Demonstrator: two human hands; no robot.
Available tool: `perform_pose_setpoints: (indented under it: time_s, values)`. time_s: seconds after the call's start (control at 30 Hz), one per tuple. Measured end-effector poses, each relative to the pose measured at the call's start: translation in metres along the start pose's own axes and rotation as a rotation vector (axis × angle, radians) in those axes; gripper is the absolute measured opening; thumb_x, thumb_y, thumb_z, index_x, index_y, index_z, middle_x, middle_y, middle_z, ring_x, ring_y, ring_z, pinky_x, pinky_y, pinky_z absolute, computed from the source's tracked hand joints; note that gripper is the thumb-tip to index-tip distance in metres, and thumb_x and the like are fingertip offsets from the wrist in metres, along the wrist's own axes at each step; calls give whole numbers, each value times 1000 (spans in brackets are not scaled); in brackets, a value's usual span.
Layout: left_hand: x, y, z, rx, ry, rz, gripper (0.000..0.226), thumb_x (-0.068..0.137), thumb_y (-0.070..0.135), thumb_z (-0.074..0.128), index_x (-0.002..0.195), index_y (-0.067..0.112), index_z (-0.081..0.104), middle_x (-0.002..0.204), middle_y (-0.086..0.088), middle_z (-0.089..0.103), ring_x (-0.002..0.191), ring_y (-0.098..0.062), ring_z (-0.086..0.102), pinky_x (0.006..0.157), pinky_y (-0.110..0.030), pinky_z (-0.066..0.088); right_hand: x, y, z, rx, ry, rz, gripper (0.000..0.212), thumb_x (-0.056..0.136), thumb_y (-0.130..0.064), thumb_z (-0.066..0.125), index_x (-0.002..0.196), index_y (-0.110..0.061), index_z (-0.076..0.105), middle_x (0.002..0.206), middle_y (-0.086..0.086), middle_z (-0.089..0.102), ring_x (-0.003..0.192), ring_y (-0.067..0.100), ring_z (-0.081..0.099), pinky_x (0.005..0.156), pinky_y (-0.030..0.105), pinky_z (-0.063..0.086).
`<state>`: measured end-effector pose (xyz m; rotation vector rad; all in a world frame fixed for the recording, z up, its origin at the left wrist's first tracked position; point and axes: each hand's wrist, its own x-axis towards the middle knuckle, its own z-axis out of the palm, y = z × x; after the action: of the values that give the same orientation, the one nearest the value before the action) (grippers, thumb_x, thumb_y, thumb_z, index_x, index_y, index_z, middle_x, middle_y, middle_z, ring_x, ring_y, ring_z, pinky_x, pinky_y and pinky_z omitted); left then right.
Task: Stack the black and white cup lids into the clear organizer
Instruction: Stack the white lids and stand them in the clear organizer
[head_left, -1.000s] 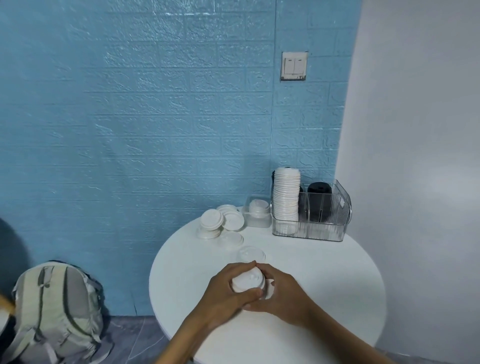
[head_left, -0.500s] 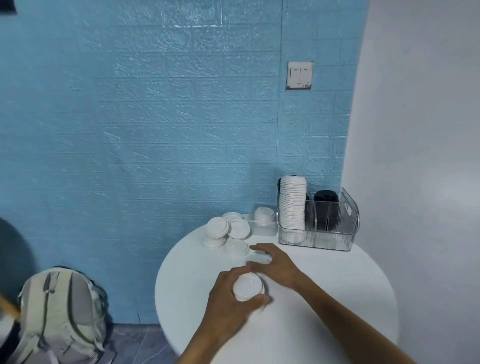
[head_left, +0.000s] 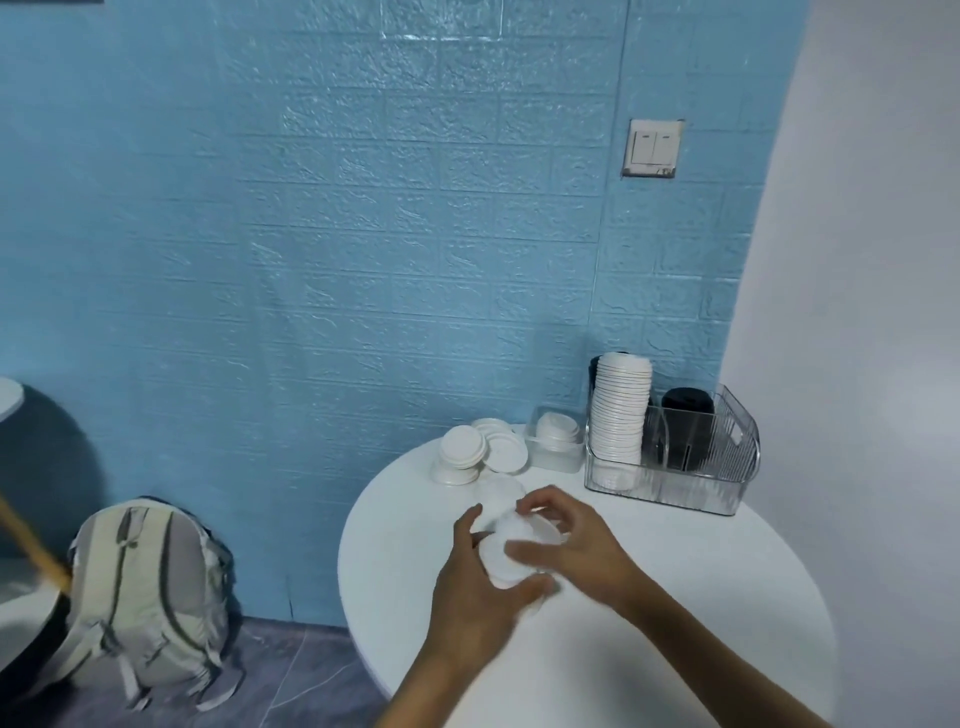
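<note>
My left hand (head_left: 475, 603) grips a small stack of white lids (head_left: 506, 564) above the round white table (head_left: 701, 597). My right hand (head_left: 576, 545) pinches another white lid (head_left: 530, 527) and holds it onto the top of that stack; motion blur hides the fingertips. The clear organizer (head_left: 696, 483) stands at the table's back right. It holds a tall stack of white lids (head_left: 621, 410) on its left and black lids (head_left: 685, 426) behind a divider. Loose white lids (head_left: 478, 452) lie at the table's back left, with one more lid (head_left: 498, 491) just beyond my hands.
A small clear box (head_left: 553, 454) with white lids in it sits between the loose lids and the organizer. A grey backpack (head_left: 145, 592) leans on the blue wall at floor level, left of the table. A white wall rises close on the right.
My right hand reached forward to the table, took a lid, and came back over the stack in my left hand. The view has shifted so the table sits further right.
</note>
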<state>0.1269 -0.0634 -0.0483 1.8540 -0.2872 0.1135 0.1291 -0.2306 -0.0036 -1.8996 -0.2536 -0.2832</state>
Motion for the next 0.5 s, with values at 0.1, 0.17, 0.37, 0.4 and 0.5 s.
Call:
perform_pose_setpoints:
  time_s: [0.1, 0.17, 0.37, 0.4, 0.5]
  values:
    - [-1, 3, -3, 14, -30, 7, 119, 45, 61, 85, 143, 55, 17, 113, 20, 66, 103, -13, 71, 87, -27, 57, -12, 0, 13, -110, -67, -84, 43, 60, -44, 92, 96, -29, 73, 108, -13, 70, 106, 6, 65, 94, 18, 47]
    - [-1, 4, -4, 2, -34, -4, 117, 43, 62, 83, 139, 61, 15, 116, 17, 68, 104, -15, 72, 90, -31, 57, -13, 0, 18, -106, -83, -101, 37, 65, -45, 91, 95, -31, 75, 110, -15, 71, 111, 6, 64, 99, 20, 45]
    - [-3, 3, -6, -41, -49, 50, 116, 42, 66, 86, 143, 54, 31, 113, 24, 69, 102, 4, 68, 84, -11, 51, -14, 5, 18, -19, -109, -38, 21, 77, -38, 84, 95, -27, 80, 120, -13, 73, 121, 5, 63, 112, 41, 44]
    - [-3, 2, -5, -53, -61, 64, 119, 42, 63, 88, 146, 50, 31, 117, 23, 68, 105, 6, 67, 86, -12, 52, -16, 4, 18, -22, -106, -32, 22, 76, -39, 84, 95, -28, 80, 121, -13, 72, 122, 5, 63, 112, 40, 44]
    - [-4, 0, -4, -70, -89, 96, 119, 46, 53, 93, 148, 48, 32, 125, 21, 66, 111, 6, 64, 94, -21, 54, -19, 4, 16, -19, -110, -21, 25, 74, -45, 82, 97, -35, 78, 124, -15, 70, 123, 6, 62, 110, 33, 45]
